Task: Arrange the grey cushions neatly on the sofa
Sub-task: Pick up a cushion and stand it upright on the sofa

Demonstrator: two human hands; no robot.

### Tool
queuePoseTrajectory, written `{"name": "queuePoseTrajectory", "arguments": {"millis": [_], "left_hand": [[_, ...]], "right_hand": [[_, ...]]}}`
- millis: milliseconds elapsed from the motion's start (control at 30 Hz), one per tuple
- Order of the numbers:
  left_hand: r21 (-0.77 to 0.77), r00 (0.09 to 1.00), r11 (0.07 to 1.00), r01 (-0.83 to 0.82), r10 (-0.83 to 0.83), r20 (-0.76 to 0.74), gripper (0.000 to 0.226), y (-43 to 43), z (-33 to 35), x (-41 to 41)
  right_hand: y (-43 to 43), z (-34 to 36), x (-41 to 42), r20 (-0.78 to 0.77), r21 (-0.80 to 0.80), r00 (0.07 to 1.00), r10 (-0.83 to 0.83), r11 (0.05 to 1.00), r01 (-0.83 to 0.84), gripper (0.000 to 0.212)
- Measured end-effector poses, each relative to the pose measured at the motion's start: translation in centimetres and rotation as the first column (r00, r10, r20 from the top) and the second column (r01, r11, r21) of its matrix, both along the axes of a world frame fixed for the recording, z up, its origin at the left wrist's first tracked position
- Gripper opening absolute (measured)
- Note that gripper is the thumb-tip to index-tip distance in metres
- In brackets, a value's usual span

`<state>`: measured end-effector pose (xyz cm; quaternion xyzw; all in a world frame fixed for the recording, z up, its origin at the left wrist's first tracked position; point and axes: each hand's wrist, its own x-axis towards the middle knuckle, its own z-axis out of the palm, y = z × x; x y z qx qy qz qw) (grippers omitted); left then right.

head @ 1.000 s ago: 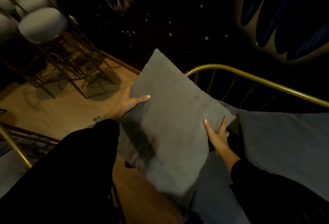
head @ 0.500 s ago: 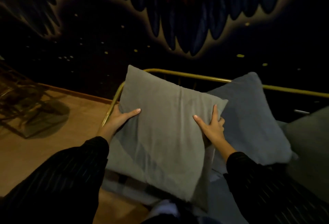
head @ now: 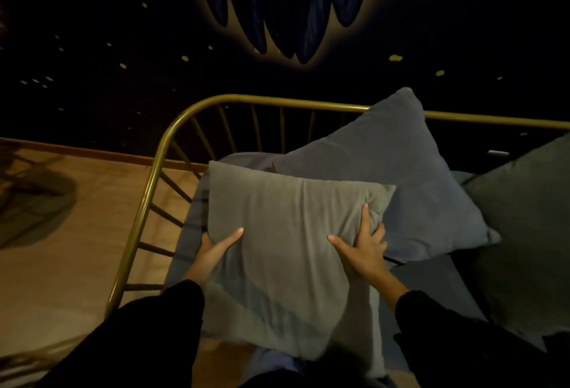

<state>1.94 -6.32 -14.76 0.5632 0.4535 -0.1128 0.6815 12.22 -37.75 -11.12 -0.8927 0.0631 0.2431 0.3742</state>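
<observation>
I hold a light grey cushion (head: 287, 233) over the left end of the sofa seat (head: 188, 233). My left hand (head: 212, 252) grips its left edge, thumb on top. My right hand (head: 364, 246) grips its right side, fingers spread on the fabric. Behind it a blue-grey cushion (head: 401, 178) leans against the sofa's back rail. At the right edge lies a darker grey cushion (head: 530, 233). My dark sleeves cover both forearms.
A curved brass rail with thin spokes (head: 160, 156) wraps the sofa's left end and back. Wooden floor (head: 77, 233) lies to the left, with shadows on it. A dark painted wall (head: 277, 17) rises behind the sofa.
I have turned right toward the sofa and lowered the light grey cushion from upright over the rail down onto the seat end. Both hands kept their grip.
</observation>
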Motion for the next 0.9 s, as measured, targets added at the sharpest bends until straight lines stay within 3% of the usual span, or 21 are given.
{"name": "queuePoseTrajectory", "arguments": {"millis": [133, 233, 300, 367, 433, 567, 633, 700, 767, 900], "left_hand": [[0.206, 0.984, 0.978, -0.008, 0.044, -0.17, 0.139, 2.8, -0.6, 0.5], [0.156, 0.96, 0.984, 0.085, -0.039, -0.277, 0.135, 2.4, -0.9, 1.6], [0.162, 0.932, 0.954, 0.253, -0.196, -0.304, 0.153, 1.2, -1.7, 2.9], [0.243, 0.83, 0.835, 0.493, -0.368, -0.419, 0.144, -0.7, -2.1, 3.9], [0.25, 0.736, 0.737, 0.628, -0.457, -0.5, 0.129, -2.5, -1.5, 4.4], [0.307, 0.72, 0.684, 0.661, -0.462, -0.518, 0.118, -3.9, -1.2, 5.2], [0.447, 0.714, 0.568, 0.691, -0.438, -0.546, 0.107, -5.2, -0.3, 6.4], [0.606, 0.712, 0.388, 0.694, -0.492, -0.501, 0.094, -7.0, 1.1, 8.1], [0.695, 0.682, 0.283, 0.661, -0.613, -0.399, 0.079, -8.7, 2.2, 10.5], [0.713, 0.567, 0.266, 0.649, -0.794, -0.22, 0.072, -12.5, 4.0, 17.5]], "right_hand": [[3.1, -1.8, -0.8, -0.047, -0.012, 0.998, 0.048, 0.999, -0.048, 0.111], [3.7, -3.1, 0.3, -0.062, -0.05, 0.998, 0.03, 0.998, -0.033, 0.109], [3.5, -4.0, 0.7, -0.086, -0.11, 0.996, -0.001, 0.994, -0.009, 0.108], [3.7, -4.6, 0.6, -0.112, -0.151, 0.993, -0.033, 0.988, 0.016, 0.108], [4.2, -5.0, 0.8, -0.125, -0.171, 0.992, -0.033, 0.985, 0.011, 0.108], [4.8, -5.0, 1.0, -0.155, -0.19, 0.988, -0.003, 0.981, -0.027, 0.108], [4.5, -4.4, 0.7, -0.129, -0.146, 0.992, 0.005, 0.989, -0.024, 0.107], [3.4, -3.6, 0.7, -0.074, -0.05, 0.997, -0.024, 0.999, 0.02, 0.095], [1.3, -2.9, 1.0, 0.0, 0.02, 0.99, -0.141, 0.99, 0.141, 0.079], [-4.8, -2.5, 3.5, 0.047, 0.068, 0.841, -0.539, 0.842, 0.535, 0.079]]}}
